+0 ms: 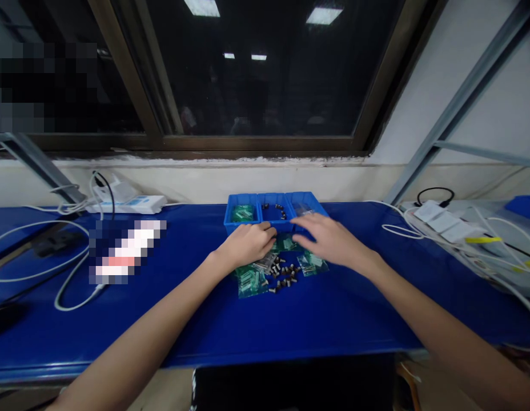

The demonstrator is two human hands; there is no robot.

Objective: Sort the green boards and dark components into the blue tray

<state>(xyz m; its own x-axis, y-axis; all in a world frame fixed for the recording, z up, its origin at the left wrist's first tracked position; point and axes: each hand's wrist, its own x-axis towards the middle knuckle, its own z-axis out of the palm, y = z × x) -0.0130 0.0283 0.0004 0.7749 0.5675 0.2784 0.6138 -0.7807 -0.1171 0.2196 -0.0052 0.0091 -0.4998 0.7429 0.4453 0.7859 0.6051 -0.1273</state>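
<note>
My left hand (250, 242) is closed, its fingers curled down over a pile of small bags; whatever they may hold is hidden. Below it lies a green-tinted plastic bag (251, 282) of small metal parts. My right hand (327, 233), thumb and fingers apart, hovers by the front of the right blue bin (306, 198). Under it is another small bag (313, 264) with metal pieces. Loose dark-headed screws (286, 275) are scattered on the table between the hands. The left blue bin (231, 212) holds green-tinted bags, and the middle blue bin (271, 200) a few loose dark parts.
A blue table (333, 319) carries everything, with a window (256, 103) behind it. Far left stand a white power strip (136, 204), cables and a pixelated object (128, 251). On the right, white adapters (447, 221) sit among tangled cables.
</note>
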